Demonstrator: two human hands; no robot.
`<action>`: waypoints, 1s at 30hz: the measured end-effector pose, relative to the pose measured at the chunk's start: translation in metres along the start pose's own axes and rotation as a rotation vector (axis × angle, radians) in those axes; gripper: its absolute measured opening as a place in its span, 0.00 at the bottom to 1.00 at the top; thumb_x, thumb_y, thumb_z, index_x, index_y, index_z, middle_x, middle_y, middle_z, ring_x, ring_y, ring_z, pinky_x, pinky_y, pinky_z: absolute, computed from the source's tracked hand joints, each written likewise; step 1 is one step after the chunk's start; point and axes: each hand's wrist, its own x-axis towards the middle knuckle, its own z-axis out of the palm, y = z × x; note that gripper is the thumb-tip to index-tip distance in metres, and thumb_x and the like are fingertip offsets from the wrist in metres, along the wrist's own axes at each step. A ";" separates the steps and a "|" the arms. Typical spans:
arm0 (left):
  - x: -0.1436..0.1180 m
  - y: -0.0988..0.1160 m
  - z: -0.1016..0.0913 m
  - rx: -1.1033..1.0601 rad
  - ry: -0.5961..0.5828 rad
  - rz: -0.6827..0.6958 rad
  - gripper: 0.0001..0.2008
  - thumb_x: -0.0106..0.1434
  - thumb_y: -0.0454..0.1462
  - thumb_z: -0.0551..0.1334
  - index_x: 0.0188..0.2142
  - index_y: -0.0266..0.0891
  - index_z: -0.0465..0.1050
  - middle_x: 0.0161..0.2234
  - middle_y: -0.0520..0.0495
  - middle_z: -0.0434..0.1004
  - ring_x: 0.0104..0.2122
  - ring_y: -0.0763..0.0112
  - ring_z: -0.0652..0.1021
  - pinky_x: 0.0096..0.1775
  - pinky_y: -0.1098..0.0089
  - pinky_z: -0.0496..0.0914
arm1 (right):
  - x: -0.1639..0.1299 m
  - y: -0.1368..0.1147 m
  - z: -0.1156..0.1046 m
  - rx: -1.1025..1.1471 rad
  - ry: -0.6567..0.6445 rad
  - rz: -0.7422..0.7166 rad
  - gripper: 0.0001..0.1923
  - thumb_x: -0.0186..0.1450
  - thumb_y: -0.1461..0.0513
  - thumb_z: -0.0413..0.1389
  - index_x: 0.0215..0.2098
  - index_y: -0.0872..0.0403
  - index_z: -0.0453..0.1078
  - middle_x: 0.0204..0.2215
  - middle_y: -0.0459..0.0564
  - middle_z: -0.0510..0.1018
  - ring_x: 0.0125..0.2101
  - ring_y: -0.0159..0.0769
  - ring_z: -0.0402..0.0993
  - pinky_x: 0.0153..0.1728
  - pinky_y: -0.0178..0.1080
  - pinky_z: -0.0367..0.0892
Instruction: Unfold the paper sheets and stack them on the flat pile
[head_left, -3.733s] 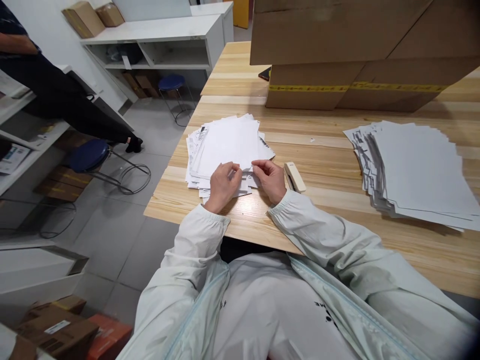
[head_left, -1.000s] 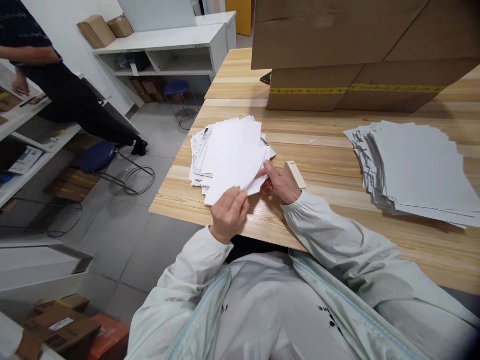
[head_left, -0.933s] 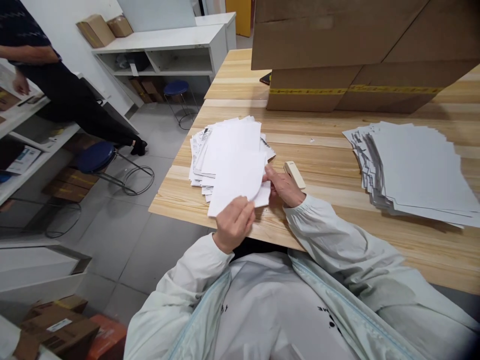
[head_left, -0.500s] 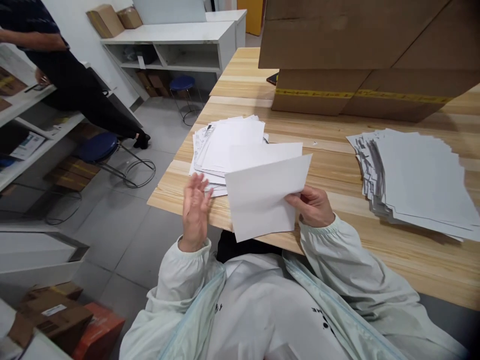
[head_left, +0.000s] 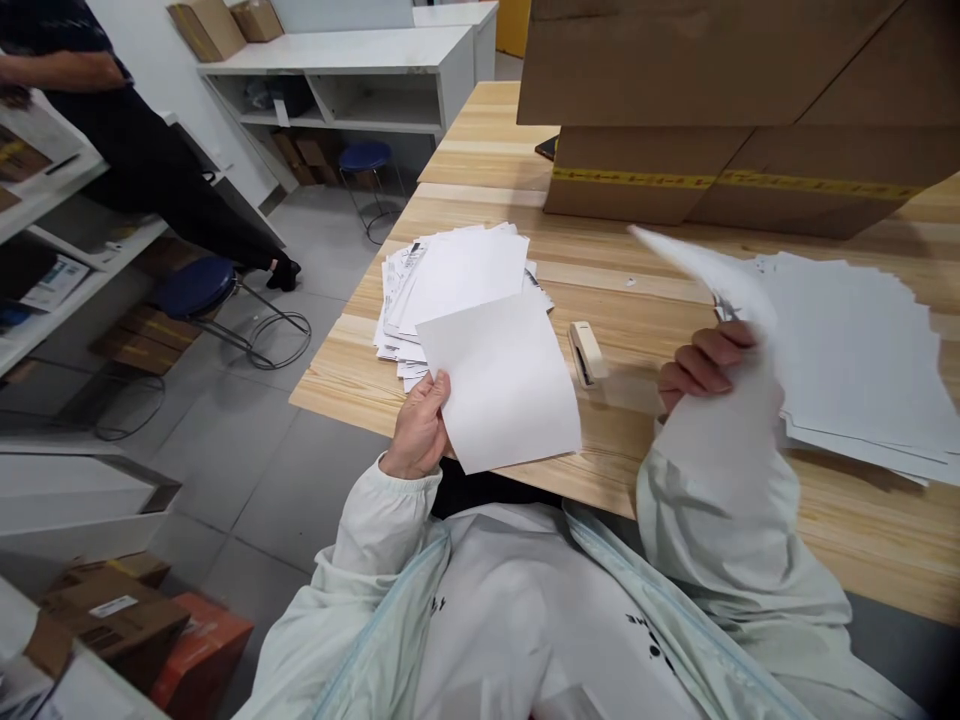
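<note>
My left hand [head_left: 421, 428] pinches the left edge of a blank white sheet [head_left: 501, 380] held low over the table's near edge. My right hand [head_left: 703, 362] grips a second white sheet [head_left: 718, 300] that curls up and blurs beside the right pile of papers [head_left: 847, 350]. A messy stack of printed papers [head_left: 450, 275] lies behind the left sheet. A cream stapler [head_left: 586, 352] rests on the wooden table [head_left: 637, 260] between my two hands.
Large cardboard boxes [head_left: 720, 110] stand at the back of the table. On the left, another person in dark clothes [head_left: 127, 150] is at white shelving near a blue stool [head_left: 196, 290]. More boxes [head_left: 112, 625] sit on the floor at lower left.
The two sheets lifted from the left stack have been split: my left hand took one and holds it in front, my right hand swung the other rightwards to the right pile.
</note>
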 end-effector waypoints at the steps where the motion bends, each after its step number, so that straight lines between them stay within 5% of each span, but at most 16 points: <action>1: 0.000 0.001 -0.001 -0.002 0.000 -0.011 0.19 0.57 0.44 0.72 0.45 0.36 0.78 0.47 0.41 0.83 0.56 0.60 0.77 0.62 0.62 0.67 | 0.007 0.005 -0.004 -0.105 0.066 0.074 0.32 0.75 0.49 0.26 0.40 0.50 0.70 0.19 0.45 0.67 0.15 0.28 0.58 0.18 0.37 0.56; 2: 0.000 0.001 -0.001 -0.004 -0.001 -0.023 0.19 0.57 0.44 0.72 0.45 0.35 0.77 0.47 0.41 0.83 0.57 0.59 0.77 0.62 0.61 0.67 | 0.013 0.008 -0.007 -0.121 0.127 0.126 0.34 0.76 0.51 0.24 0.37 0.50 0.69 0.17 0.43 0.62 0.13 0.25 0.52 0.17 0.36 0.52; 4: -0.001 0.001 -0.002 -0.007 0.001 -0.036 0.19 0.58 0.44 0.71 0.45 0.35 0.77 0.47 0.41 0.83 0.57 0.58 0.77 0.63 0.61 0.67 | 0.017 0.012 -0.008 0.198 0.118 0.126 0.29 0.77 0.51 0.32 0.30 0.51 0.68 0.15 0.41 0.53 0.14 0.21 0.42 0.15 0.33 0.46; 6: -0.001 0.000 -0.001 -0.008 0.011 -0.031 0.18 0.58 0.44 0.71 0.45 0.35 0.78 0.47 0.41 0.83 0.57 0.59 0.77 0.62 0.61 0.67 | 0.011 0.009 -0.004 0.697 -0.099 0.082 0.22 0.75 0.52 0.46 0.26 0.51 0.68 0.15 0.39 0.51 0.15 0.19 0.39 0.14 0.32 0.44; 8: -0.001 -0.002 0.000 -0.008 0.015 -0.027 0.18 0.59 0.44 0.71 0.45 0.35 0.78 0.47 0.41 0.83 0.57 0.59 0.77 0.62 0.61 0.67 | -0.002 -0.002 0.004 0.898 -0.283 0.093 0.16 0.68 0.51 0.57 0.27 0.50 0.69 0.14 0.39 0.54 0.14 0.19 0.41 0.13 0.31 0.44; 13: -0.003 -0.005 0.007 -0.006 0.000 -0.017 0.20 0.59 0.46 0.70 0.46 0.36 0.78 0.48 0.41 0.83 0.57 0.57 0.77 0.62 0.60 0.67 | -0.042 -0.034 0.041 0.266 -0.171 0.122 0.15 0.57 0.51 0.67 0.30 0.52 0.73 0.19 0.40 0.67 0.18 0.25 0.57 0.17 0.33 0.55; 18: -0.007 -0.011 0.016 0.021 0.036 0.051 0.22 0.58 0.50 0.70 0.45 0.38 0.79 0.48 0.42 0.83 0.57 0.57 0.77 0.61 0.60 0.68 | -0.058 -0.035 0.064 -0.108 -0.129 -0.051 0.15 0.62 0.51 0.62 0.27 0.55 0.72 0.16 0.39 0.60 0.18 0.24 0.52 0.19 0.32 0.50; 23: -0.014 -0.016 0.021 0.102 -0.056 0.092 0.23 0.62 0.52 0.66 0.50 0.39 0.77 0.48 0.42 0.82 0.54 0.58 0.79 0.57 0.61 0.72 | -0.065 -0.029 0.065 -0.153 -0.100 -0.138 0.15 0.64 0.52 0.60 0.26 0.54 0.71 0.16 0.39 0.62 0.18 0.24 0.52 0.19 0.33 0.50; 27: -0.025 -0.007 0.027 0.241 -0.124 0.161 0.22 0.63 0.52 0.65 0.49 0.41 0.78 0.44 0.45 0.84 0.49 0.59 0.80 0.52 0.62 0.74 | -0.061 -0.029 0.065 0.035 0.006 -0.258 0.21 0.55 0.47 0.68 0.38 0.51 0.73 0.30 0.45 0.77 0.28 0.31 0.72 0.31 0.36 0.68; 30: -0.034 0.002 0.032 0.345 -0.121 0.302 0.22 0.60 0.54 0.66 0.44 0.41 0.81 0.38 0.47 0.84 0.44 0.60 0.81 0.48 0.64 0.75 | -0.057 -0.033 0.063 0.177 -0.074 -0.242 0.30 0.49 0.43 0.70 0.42 0.49 0.74 0.39 0.50 0.81 0.39 0.40 0.78 0.41 0.43 0.74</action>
